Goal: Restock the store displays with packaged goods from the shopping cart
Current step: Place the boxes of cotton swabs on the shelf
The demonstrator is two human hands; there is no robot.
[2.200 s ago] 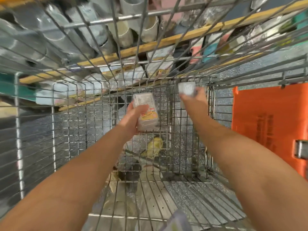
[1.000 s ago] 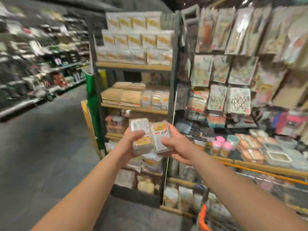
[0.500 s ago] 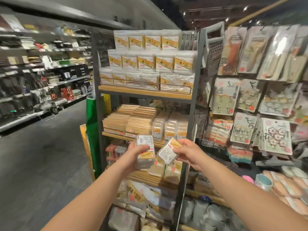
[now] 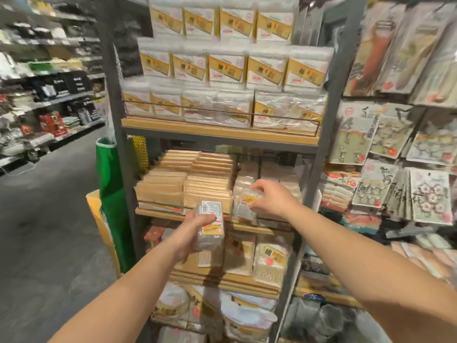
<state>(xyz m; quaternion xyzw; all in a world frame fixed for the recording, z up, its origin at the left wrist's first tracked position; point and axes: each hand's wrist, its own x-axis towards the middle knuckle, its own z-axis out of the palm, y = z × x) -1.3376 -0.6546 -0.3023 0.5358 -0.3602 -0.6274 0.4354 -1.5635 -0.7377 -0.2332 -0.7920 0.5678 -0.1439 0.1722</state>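
- We face a grey metal shelf unit (image 4: 321,149) with wooden boards; the middle shelf (image 4: 158,212), behind a thin wire rail, carries flat tan packs on the left and small clear packs (image 4: 243,181) on the right.
- Our right hand (image 4: 270,198) is the nearer one to that row. It pinches a small clear pack (image 4: 247,198) by its top edge, right at the front of the row and above the rail; blur hides which way its long axis runs.
- Our left hand (image 4: 193,230) waits lower and nearer to us, fingers wrapped around a second pack (image 4: 210,225), held upright with its long axis vertical, below the shelf edge.
- Both packs look like stiff, glossy clear plastic with yellow labels, boxy and likely slippery.
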